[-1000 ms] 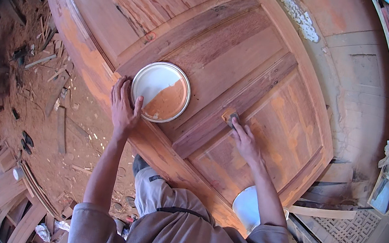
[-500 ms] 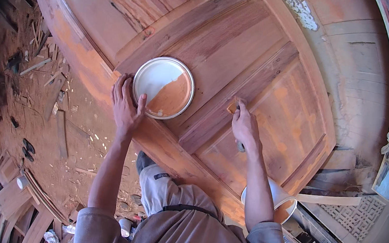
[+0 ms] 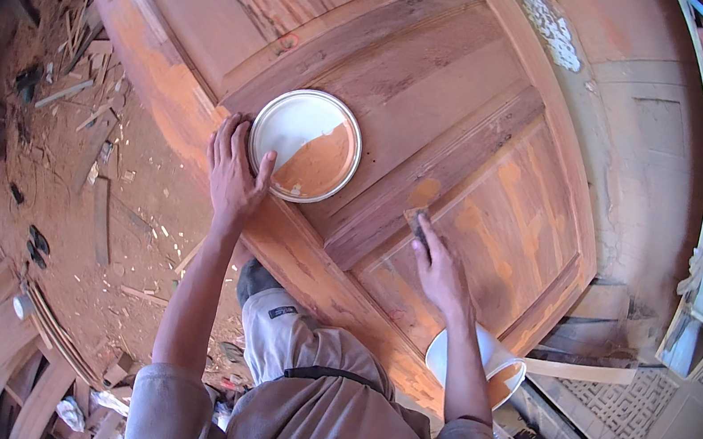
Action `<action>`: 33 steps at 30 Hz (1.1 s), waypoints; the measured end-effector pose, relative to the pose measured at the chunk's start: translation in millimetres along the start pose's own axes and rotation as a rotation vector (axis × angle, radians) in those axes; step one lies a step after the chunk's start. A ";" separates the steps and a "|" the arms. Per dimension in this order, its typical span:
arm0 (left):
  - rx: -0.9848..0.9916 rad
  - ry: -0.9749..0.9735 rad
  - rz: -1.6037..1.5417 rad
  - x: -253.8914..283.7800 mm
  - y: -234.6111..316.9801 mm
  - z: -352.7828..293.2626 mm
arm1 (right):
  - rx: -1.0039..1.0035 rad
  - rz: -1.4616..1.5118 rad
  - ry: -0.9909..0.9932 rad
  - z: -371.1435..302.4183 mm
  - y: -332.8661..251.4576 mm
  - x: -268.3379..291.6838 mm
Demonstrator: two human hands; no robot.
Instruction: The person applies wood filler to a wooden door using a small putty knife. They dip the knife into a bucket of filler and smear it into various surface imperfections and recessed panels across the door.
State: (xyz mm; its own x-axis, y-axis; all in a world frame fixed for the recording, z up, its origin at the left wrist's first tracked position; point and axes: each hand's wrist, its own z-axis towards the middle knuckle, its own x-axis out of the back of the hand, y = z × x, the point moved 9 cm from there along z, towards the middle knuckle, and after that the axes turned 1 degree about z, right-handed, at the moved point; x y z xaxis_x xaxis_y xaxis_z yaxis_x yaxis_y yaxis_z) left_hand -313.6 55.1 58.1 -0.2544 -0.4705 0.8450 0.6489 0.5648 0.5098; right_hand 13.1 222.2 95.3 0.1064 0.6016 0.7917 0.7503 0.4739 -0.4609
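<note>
Pressing a putty scraper point(image 3: 416, 225) onto wooden door point(image 3: 437, 124), right hand point(image 3: 441, 273), left hand point(image 3: 235, 172) beside bowl point(image 3: 305, 146)

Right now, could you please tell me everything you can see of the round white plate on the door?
The round white plate is shallow, with a raised rim. It lies flat on the wooden door, where a panel meets the frame. An orange-brown paste or stain covers its lower right half; the rest is bare white. The left hand rests against its left rim, thumb at the edge.

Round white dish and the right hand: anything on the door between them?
Head view: nothing loose. Between the round white dish and the right hand lies only the wooden door, its raised diagonal rail crossing the gap, with an orange-brown smear near the fingertips.
</note>
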 end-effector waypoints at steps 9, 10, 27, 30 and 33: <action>-0.001 0.003 0.022 -4.4 -4.9 -3.6 | 0.185 -0.063 -0.026 29.0 32.9 -22.8; 0.000 0.008 0.011 -3.8 -6.7 -4.0 | 0.168 -0.065 -0.026 26.3 35.8 -21.9; -0.029 0.008 0.015 -6.2 -2.1 -2.2 | -0.311 -0.073 -0.144 27.2 -30.1 -25.2; -0.015 0.022 0.012 -2.5 -7.1 -5.8 | -0.294 -0.055 -0.287 4.4 -42.0 -34.8; 0.007 0.025 -0.005 -0.4 -7.6 -4.7 | -0.187 -0.048 -0.317 -26.1 -38.2 -34.9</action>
State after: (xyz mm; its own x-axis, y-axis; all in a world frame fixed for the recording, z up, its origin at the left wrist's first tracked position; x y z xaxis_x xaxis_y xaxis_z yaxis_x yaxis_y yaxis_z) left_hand -315.0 47.8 53.2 -0.2391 -0.4901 0.8382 0.6425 0.5674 0.5151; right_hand -2.3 166.3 95.8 -0.1170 0.7648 0.6335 0.8590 0.3981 -0.3219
